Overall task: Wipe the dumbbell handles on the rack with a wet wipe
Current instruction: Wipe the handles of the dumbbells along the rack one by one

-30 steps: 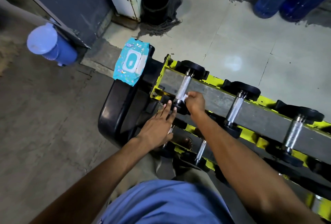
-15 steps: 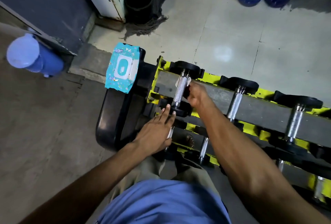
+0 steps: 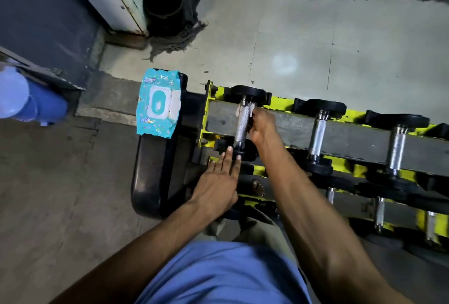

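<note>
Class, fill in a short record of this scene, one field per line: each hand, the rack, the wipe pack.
Right hand: pinches a white wet wipe around the far end of a knurled silver dumbbell handle
Left hand: fingers straight, tips touching that dumbbell's near black end weight
Yellow-and-grey steel rack: holds two more dumbbells on its top tier
Teal plastic wipe packet: lies on a black padded bench beside the rack

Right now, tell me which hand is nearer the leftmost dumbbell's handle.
Right. The right hand presses a wipe against the handle near its far end; the left hand rests below, fingertips at the dumbbell's near black head.
</note>
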Tool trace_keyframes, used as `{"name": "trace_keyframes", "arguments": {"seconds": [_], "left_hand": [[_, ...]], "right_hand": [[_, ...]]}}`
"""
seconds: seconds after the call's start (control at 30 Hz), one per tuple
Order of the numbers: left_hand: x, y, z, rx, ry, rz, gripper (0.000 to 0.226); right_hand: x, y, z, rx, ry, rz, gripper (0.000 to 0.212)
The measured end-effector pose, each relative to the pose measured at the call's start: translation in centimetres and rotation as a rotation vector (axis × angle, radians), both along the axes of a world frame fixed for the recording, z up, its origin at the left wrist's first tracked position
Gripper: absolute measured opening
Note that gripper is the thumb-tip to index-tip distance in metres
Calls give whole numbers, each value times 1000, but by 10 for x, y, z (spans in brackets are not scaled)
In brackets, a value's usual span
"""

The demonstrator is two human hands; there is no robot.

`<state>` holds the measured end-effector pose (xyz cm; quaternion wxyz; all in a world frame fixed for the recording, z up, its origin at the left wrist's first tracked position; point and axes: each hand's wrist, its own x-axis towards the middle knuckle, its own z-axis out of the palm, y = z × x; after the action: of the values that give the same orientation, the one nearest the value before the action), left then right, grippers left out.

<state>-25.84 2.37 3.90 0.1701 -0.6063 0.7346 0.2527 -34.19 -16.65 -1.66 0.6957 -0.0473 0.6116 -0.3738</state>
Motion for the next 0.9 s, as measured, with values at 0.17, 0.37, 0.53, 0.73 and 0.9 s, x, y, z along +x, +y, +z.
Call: {"name": "trace_keyframes", "arguments": {"seconds": [0.17, 0.37, 0.53, 0.73, 0.9], "left_hand": [[4, -2, -1, -12, -4, -11, 96], [4, -1, -3, -28, -24, -36, 95], [-2, -1, -7, -58, -34, -15, 86], [-15, 2, -5, -64, -54, 2, 84], [-20, 3, -6, -88, -79, 34, 76]], "right_hand": [[-1, 33, -8, -619, 950, 258, 1], [-36, 27, -7, -1259, 1590, 1124, 47], [-29, 12, 13, -1159, 1676, 1510, 40], [-24, -7, 48, -1271, 1491, 2057, 34], [-1, 10, 47, -1170, 1655, 2231, 23]]}}
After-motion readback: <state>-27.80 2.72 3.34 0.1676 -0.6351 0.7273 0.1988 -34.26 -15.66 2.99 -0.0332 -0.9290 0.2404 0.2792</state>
